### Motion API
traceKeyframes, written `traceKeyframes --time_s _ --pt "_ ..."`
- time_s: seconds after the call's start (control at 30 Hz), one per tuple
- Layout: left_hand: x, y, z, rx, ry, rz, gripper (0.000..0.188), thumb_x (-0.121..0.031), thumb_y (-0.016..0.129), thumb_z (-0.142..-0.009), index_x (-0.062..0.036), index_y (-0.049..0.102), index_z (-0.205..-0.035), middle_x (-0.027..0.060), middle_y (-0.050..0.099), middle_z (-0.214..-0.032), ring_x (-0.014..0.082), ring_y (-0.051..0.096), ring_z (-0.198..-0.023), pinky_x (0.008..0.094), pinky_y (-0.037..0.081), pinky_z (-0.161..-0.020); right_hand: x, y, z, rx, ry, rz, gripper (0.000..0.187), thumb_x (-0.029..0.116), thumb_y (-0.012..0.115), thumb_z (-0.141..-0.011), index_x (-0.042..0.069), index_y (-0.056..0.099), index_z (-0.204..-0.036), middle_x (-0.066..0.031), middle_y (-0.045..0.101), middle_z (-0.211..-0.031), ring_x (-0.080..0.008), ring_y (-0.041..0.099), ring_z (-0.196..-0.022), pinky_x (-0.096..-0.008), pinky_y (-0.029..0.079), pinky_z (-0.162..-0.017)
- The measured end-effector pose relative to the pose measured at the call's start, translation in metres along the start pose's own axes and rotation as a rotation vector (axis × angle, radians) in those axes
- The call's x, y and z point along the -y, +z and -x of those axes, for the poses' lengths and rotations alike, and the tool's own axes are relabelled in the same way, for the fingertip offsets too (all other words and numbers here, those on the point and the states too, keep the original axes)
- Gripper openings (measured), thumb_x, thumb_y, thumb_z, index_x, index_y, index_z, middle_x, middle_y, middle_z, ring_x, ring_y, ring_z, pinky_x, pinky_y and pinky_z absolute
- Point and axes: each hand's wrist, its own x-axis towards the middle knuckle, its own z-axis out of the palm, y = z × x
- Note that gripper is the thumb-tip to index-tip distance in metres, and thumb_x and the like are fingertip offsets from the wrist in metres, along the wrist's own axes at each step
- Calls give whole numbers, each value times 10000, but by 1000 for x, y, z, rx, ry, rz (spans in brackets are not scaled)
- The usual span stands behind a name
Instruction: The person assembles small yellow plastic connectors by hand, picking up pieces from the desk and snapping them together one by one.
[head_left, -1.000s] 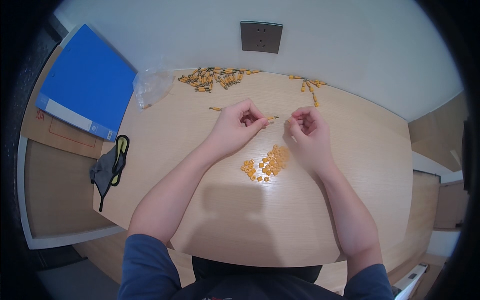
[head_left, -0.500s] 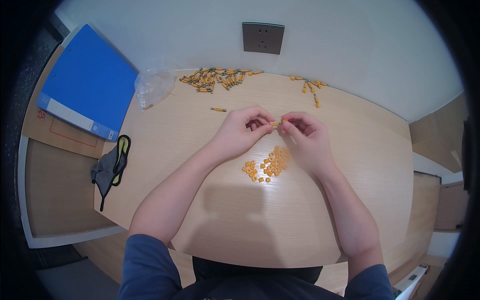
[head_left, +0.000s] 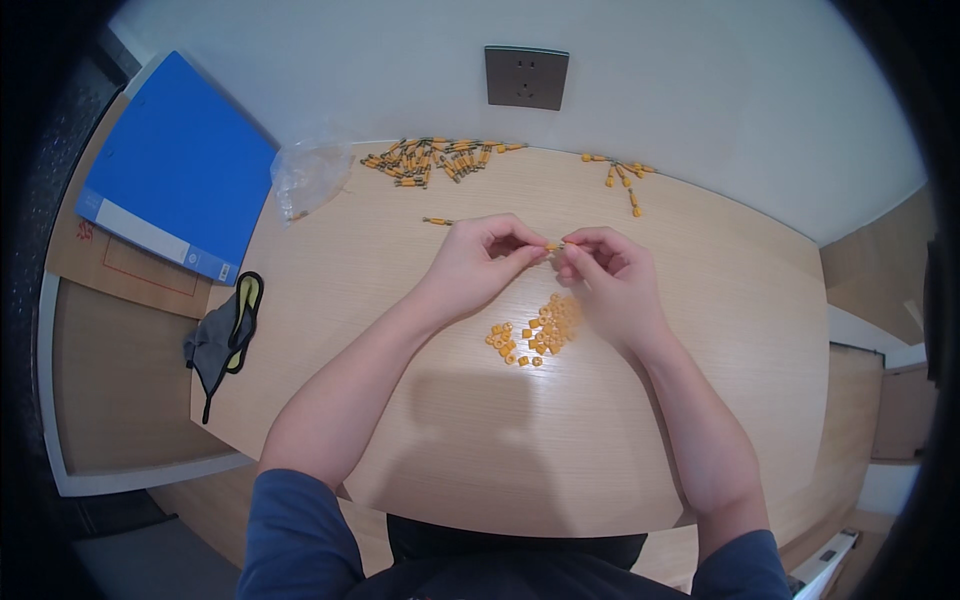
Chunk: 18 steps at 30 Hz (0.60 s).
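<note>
A small yellow stud with dark metal ends (head_left: 553, 248) is held level between my two hands. My left hand (head_left: 487, 262) pinches its left end. My right hand (head_left: 612, 270) closes thumb and forefinger at its other end, where the fingers partly hide it; whether a cap sits there I cannot tell. Just below my hands lies a loose heap of small yellow ring-like caps (head_left: 540, 337). Behind my left wrist a single similar stud (head_left: 437, 221) lies on the table.
Many such studs (head_left: 430, 160) are piled by the wall, with several capped ones (head_left: 625, 178) to their right. A clear plastic bag (head_left: 308, 180), a blue folder (head_left: 178, 165) and a grey pouch-like cloth item (head_left: 222, 335) line the table's left side. A socket plate (head_left: 526, 78) is on the wall.
My right fingers have shifted slightly at the stud's end, and the yellow seen there before is now less visible. Both arms stay in nearly the same place.
</note>
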Motion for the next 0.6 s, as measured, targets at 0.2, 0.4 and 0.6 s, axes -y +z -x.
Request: traceKeyframes --time_s 0.2,0.4,0.6 --pt "1 -1 1 6 36 -17 94 8 760 -1096 43 800 -1173 118 839 -1145 166 805 -1114 298 647 -1005 -1 1 0 -17 -8 -10 140 37 740 -1130 -78 739 -1209 -92 759 -1020 -120 686 -883 -262 569 -780" --pt "-2 1 2 2 40 -26 98 -8 771 -1096 31 805 -1179 100 833 -1140 148 793 -1086 287 638 -972 -1 -8 1 -20 119 -53 99 46 746 -1128 -46 740 -1093 -75 737 -954 -92 625 -782 -252 517 -710" --pt "2 0 0 -33 76 -36 100 -18 775 -1098 21 809 -1183 90 828 -1137 139 784 -1076 285 629 -963 1 0 1 -14 -99 -21 234 21 792 -1081 -9 665 -1275 -34 678 -930 -81 618 -749 -236 495 -693"
